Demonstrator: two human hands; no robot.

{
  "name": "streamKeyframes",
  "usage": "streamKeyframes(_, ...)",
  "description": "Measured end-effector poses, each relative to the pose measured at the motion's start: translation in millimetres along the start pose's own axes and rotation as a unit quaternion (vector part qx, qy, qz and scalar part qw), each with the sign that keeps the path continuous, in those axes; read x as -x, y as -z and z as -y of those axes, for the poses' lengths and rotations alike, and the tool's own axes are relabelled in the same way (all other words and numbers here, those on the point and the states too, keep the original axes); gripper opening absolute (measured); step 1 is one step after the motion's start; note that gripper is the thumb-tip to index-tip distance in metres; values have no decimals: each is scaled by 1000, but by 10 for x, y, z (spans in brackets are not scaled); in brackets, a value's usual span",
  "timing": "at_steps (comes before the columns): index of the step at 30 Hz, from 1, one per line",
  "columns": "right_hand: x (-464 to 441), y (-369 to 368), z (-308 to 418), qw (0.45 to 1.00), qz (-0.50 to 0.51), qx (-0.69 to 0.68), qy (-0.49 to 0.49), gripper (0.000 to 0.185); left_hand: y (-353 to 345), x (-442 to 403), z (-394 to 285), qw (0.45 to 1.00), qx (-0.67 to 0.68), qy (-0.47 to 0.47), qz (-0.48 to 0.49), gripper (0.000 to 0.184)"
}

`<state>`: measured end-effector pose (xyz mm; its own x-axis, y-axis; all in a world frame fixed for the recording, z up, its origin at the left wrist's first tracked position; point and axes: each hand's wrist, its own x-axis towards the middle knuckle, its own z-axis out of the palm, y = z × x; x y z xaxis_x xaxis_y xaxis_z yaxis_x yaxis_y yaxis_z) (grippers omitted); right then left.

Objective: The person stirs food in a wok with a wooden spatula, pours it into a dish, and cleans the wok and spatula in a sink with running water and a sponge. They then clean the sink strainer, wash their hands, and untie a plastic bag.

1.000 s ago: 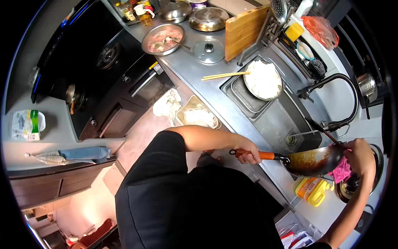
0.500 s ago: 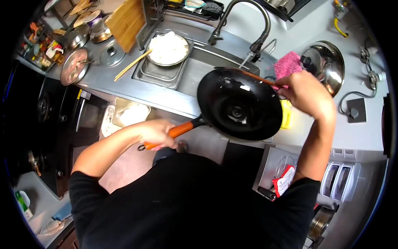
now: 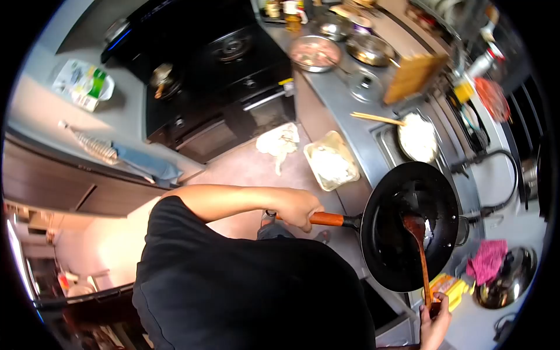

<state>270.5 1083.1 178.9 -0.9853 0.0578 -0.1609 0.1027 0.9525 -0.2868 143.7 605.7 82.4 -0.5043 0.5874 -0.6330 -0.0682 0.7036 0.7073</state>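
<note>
My left hand (image 3: pixel 298 209) is closed round the orange-brown wooden handle (image 3: pixel 328 219) of a black wok (image 3: pixel 385 245). The wok is held over the front part of the sink, tilted so its wet, shiny inside shows. At the lower right, my right hand (image 3: pixel 435 324) grips the end of a wooden spatula (image 3: pixel 424 262). The spatula's dark head lies within the wok. Just beyond the wok's far edge sits a bowl of white food (image 3: pixel 417 139) in the sink, with wooden chopsticks (image 3: pixel 376 118) across its rim.
A black stove (image 3: pixel 233 81) stands at the upper left. On the counter are a pan of pinkish food (image 3: pixel 315 53), a glass lid (image 3: pixel 366 87) and a wooden board (image 3: pixel 408 79). The faucet (image 3: pixel 496 154), a pink cloth (image 3: pixel 487 261) and a yellow bottle (image 3: pixel 452 291) are at the right.
My view has turned left toward the stove. My right hand has left the wok's far side and now holds the spatula's end, its head in the wok. My left hand still grips the handle.
</note>
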Motion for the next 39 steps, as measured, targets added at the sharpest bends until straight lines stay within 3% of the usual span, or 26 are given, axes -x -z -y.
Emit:
streamKeyframes(1, 6, 56, 319, 998, 6, 65, 26, 53, 12, 178, 131, 1000, 18, 1, -18, 28)
streamKeyframes(4, -180, -4, 1022, 959, -61, 198, 194, 23, 53, 672, 613, 997, 49, 2, -66, 26)
streamKeyframes(6, -358, -398, 1085, 991, -23, 33, 129, 31, 54, 1027, 1054, 992, 65, -19, -105, 25)
streamKeyframes(8, -462, -516, 1700, 994, 33, -76, 73, 36, 229, 1620, 1122, 987, 98, 47, -118, 25)
streamKeyframes(9, -538, -611, 1919, 987, 38, -118, 99, 38, 283, 1871, 1169, 983, 116, 79, -122, 25)
streamKeyframes(13, -958, -812, 2913, 961, 26, -109, 254, 53, 243, 2412, 1867, 956, 168, 58, -235, 30)
streamKeyframes(16, -1367, -1095, 3608, 942, -50, -161, 289, 59, 479, 2766, 2040, 924, 233, 149, -264, 33)
streamKeyframes(20, -1956, -1517, 4503, 918, -91, -258, 287, 73, 880, 2944, 2494, 879, 290, 139, -353, 46)
streamKeyframes(24, -2465, -1912, 5145, 896, -179, -277, 296, 85, 1372, 2829, 3110, 830, 339, 94, -433, 24)
streamKeyframes(30, -3174, -2555, 5435, 844, -213, -387, 304, 65, 2380, 2569, 3704, 795, 346, 114, -485, 19)
streamKeyframes(31, -3235, -2641, 5463, 841, -223, -387, 304, 52, 2520, 2524, 3818, 792, 347, 114, -489, 19)
streamKeyframes(36, -3396, -3139, 5333, 888, -30, -398, 229, 34, 3255, 2392, 4223, 786, 335, 135, -502, 18)
streamKeyframes(39, -3455, -3336, 5293, 898, 13, -377, 228, 29, 3528, 2350, 4429, 786, 342, 136, -497, 18)
